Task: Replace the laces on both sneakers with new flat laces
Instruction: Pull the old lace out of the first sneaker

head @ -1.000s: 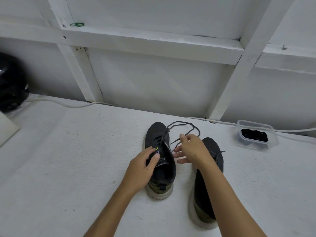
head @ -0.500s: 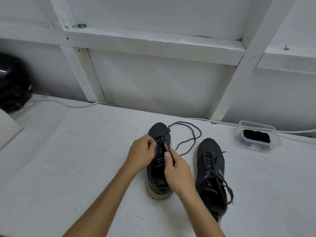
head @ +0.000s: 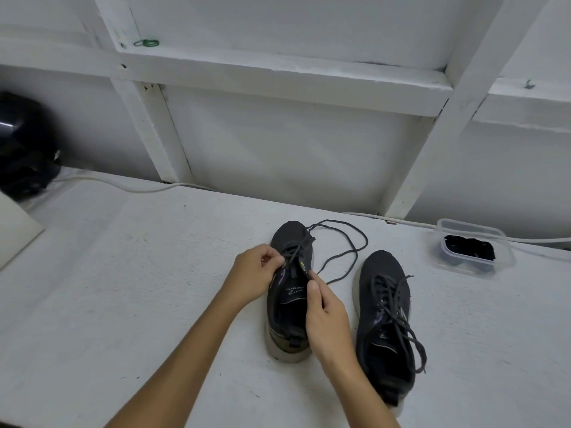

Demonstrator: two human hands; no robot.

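- Sneakers: the dark knit left sneaker [head: 289, 304] lies toe-away, long axis running straight out from both hands.
- Left hand [head: 255, 276] pinches at its eyelets.
- Right hand [head: 326, 316] pinches the thin dark lace [head: 340, 261], whose slack loops off rightward.

View: one only, head-worn, wide-angle.
Position: above and behind the forearms, which enter from the bottom edge.
Direction: forward and down across a white table [head: 108, 304] toward a white framed wall [head: 293, 156].
Nearness: close; left hand [head: 256, 276] and right hand [head: 327, 322] sit low at centre, over the left sneaker [head: 285, 307].
Reach: right sneaker [head: 383, 319] beside it, clear container [head: 506, 257] at far right, dark rounded object [head: 21, 143] at left edge, possibly a helmet.
Distortion: straight beams splay outward toward the corners.
Shared coverage: none, single view.
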